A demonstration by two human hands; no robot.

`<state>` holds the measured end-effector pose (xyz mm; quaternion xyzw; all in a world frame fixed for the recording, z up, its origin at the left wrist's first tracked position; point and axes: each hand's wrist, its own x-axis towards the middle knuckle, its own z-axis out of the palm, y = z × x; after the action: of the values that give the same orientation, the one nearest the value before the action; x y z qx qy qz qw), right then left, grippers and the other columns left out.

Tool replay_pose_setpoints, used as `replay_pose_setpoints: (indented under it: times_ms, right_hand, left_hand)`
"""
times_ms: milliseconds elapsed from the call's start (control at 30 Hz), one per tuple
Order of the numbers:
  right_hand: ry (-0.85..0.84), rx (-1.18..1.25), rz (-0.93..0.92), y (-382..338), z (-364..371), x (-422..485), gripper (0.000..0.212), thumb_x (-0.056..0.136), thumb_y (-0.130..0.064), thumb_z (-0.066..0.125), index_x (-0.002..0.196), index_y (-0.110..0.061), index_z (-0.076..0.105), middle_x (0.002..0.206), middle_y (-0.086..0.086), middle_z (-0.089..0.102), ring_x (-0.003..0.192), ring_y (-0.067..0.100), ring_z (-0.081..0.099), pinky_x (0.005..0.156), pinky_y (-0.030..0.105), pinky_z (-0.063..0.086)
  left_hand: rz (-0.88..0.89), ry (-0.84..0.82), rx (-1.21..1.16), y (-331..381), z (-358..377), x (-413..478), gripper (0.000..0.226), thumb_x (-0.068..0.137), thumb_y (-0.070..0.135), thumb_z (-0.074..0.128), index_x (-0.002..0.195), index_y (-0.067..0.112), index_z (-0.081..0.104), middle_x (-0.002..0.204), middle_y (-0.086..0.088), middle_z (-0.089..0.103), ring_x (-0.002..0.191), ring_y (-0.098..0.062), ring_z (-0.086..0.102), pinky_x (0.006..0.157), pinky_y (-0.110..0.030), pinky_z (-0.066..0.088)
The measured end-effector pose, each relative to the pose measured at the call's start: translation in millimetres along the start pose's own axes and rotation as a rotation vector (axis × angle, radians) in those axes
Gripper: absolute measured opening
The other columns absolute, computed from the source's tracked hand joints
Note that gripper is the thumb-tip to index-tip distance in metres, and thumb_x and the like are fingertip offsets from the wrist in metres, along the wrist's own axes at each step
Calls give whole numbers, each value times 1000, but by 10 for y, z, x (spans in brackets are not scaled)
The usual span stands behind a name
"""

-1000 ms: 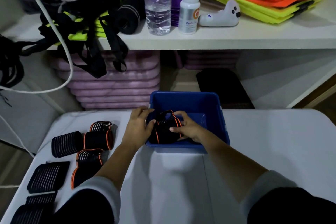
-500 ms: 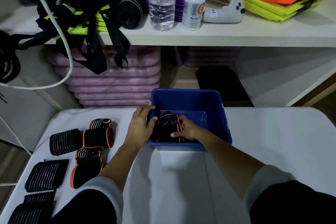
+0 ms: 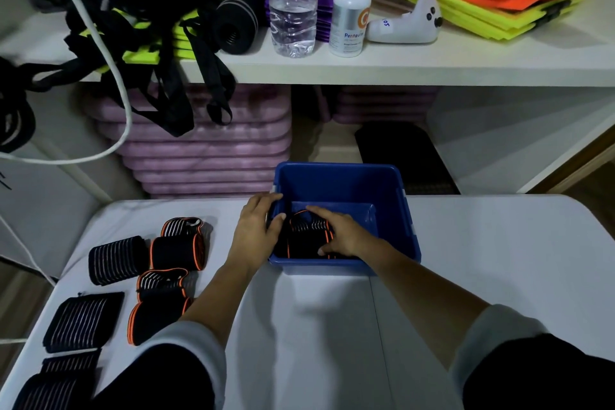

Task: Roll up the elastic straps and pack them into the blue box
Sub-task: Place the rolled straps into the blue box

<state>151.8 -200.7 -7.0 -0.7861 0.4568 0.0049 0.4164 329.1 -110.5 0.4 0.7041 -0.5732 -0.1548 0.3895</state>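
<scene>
The blue box [image 3: 339, 170] stands at the far middle of the white table [image 3: 499, 260]. Inside it, against the near left wall, lies a rolled black strap with orange edging [image 3: 299, 243]. My right hand [image 3: 342, 233] reaches into the box and holds this roll, fingers over its top and thumb on its near side. My left hand [image 3: 256, 226] grips the box's left wall, thumb inside. On the table to the left lie two orange-edged rolls [image 3: 176, 251] [image 3: 159, 303] and several black striped straps [image 3: 114, 260], some flat [image 3: 83, 319].
A white shelf [image 3: 399, 70] overhangs the table's far side, carrying a water bottle [image 3: 293, 10], a pill bottle [image 3: 349, 17], a white controller [image 3: 406, 25] and neon mats. Black harness straps [image 3: 173, 90] and a white cable [image 3: 116, 76] hang from it. Purple mats [image 3: 206, 150] are stacked behind.
My right hand has lowered the orange-edged roll from above the box's near rim down inside the box. My left hand has stayed on the left wall.
</scene>
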Motion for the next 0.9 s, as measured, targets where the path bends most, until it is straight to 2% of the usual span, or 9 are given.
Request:
replay_pose_setpoints:
  times_ms: [133, 267, 467, 567, 733, 900]
  right_hand:
    - [-44, -22, -14, -44, 11, 0, 91, 70, -5, 80, 145, -27, 34, 144, 8, 42, 130, 25, 41, 105, 29, 35]
    - [-82, -48, -36, -38, 6, -26, 81, 74, -4, 76, 143, -24, 39, 143, 4, 44, 129, 22, 42, 97, 18, 30]
    - [-63, -57, -33, -72, -26, -71, 82, 73, -9, 78, 143, -24, 38, 143, 5, 43, 131, 23, 41, 101, 22, 31]
    - [-19, -43, -50, -98, -49, -115, 77, 74, -12, 78, 140, -26, 42, 139, 6, 49, 126, 23, 46, 97, 21, 33]
    - [54, 29, -29, -129, -97, -265, 62, 78, -15, 76, 134, -22, 51, 126, 5, 53, 116, 21, 51, 80, 9, 31]
    - [262, 54, -91, -242, -97, -487, 46, 81, -21, 73, 124, -19, 58, 126, 12, 50, 120, 24, 46, 88, 16, 27]
  left_hand:
    - [4, -1, -8, -8, 17, -1, 35, 89, 11, 58, 124, 13, 55, 124, -7, 54, 110, -24, 52, 91, -43, 48]
    - [-6, 9, -21, -3, 22, -1, 35, 88, 10, 58, 123, 13, 55, 123, -7, 54, 110, -23, 52, 90, -44, 49]
    - [-4, 1, 11, 17, -13, -10, 34, 90, 14, 57, 124, 14, 55, 123, -6, 55, 109, -23, 53, 90, -39, 48]
    - [-6, 3, 19, 27, -57, -48, 32, 91, 17, 55, 123, 16, 55, 123, -6, 54, 108, -23, 53, 89, -39, 48]
    - [-7, 37, 30, 90, -177, -211, 30, 92, 20, 53, 122, 20, 56, 120, -3, 54, 108, -21, 51, 87, -40, 49]
    - [-56, 180, 17, 193, -354, -546, 27, 91, 18, 54, 117, 18, 61, 115, -3, 55, 104, -23, 51, 89, -43, 48]
